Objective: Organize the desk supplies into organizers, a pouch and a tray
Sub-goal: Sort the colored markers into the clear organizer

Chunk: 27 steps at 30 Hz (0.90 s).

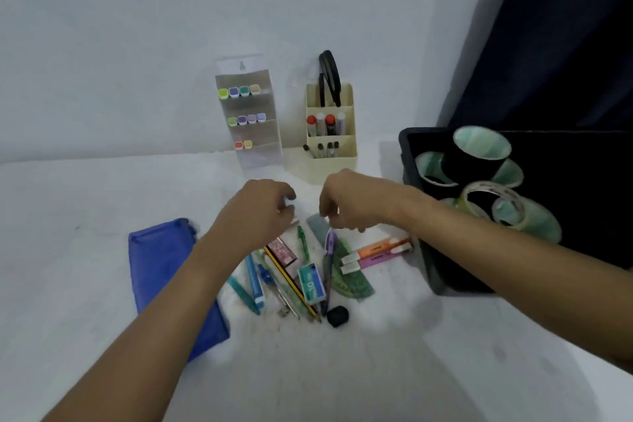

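White desk [102, 202] against a pale wall. Left hand [260, 212] and right hand [349, 202] curled over the supply pile [301, 271]; grasp unclear. Orange highlighter [380, 247] just right of right fingers, long axis sideways.

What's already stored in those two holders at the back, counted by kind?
Pastel-capped markers, clear organizer: 10
Scissors, cream organizer: 1
Capped markers, middle tier: 4
Black-tipped pens, front tier: 4
Total: 19
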{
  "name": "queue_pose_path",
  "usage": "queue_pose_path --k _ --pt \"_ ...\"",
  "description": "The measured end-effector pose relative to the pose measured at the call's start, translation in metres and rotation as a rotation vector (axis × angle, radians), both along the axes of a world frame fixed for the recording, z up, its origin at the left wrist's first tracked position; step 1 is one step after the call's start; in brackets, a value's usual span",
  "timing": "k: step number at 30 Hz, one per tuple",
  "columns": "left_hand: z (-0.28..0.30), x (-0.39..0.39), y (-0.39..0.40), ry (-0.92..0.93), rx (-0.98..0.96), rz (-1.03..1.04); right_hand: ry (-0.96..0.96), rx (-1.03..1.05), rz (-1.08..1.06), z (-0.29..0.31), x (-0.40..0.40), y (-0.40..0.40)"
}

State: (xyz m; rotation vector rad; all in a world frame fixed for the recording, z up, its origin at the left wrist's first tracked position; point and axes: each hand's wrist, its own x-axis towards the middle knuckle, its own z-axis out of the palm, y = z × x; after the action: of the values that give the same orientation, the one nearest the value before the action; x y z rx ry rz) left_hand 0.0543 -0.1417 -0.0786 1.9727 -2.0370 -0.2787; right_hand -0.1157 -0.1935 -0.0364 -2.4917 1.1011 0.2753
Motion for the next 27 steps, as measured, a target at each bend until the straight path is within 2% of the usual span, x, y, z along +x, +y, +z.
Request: queue_pose_path --k 4,9,16,21,27 --pt "-0.003 -0.048 -0.01 0.009 0.136 -0.201 0.32 0.008 0.0 0.006 -0.036 0.009" --pt "-0.009 -0.085 -0.022 -0.104 0.326 -0.385 0.463 -0.01 -0.029 -0.016 -0.04 0.026" --pt "-0.01 -0.089 -0.026 -0.174 0.356 -0.39 0.31 -0.102 -0.115 -0.028 -0.043 0.035" --pt "-0.012 -0.076 -0.028 -0.174 0.425 -0.365 0.338 -0.139 -0.098 -0.027 -0.043 0.037" --pt "-0.014 -0.069 -0.022 -0.072 0.5 -0.35 0.376 -0.181 -0.062 -0.03 -0.04 0.036"
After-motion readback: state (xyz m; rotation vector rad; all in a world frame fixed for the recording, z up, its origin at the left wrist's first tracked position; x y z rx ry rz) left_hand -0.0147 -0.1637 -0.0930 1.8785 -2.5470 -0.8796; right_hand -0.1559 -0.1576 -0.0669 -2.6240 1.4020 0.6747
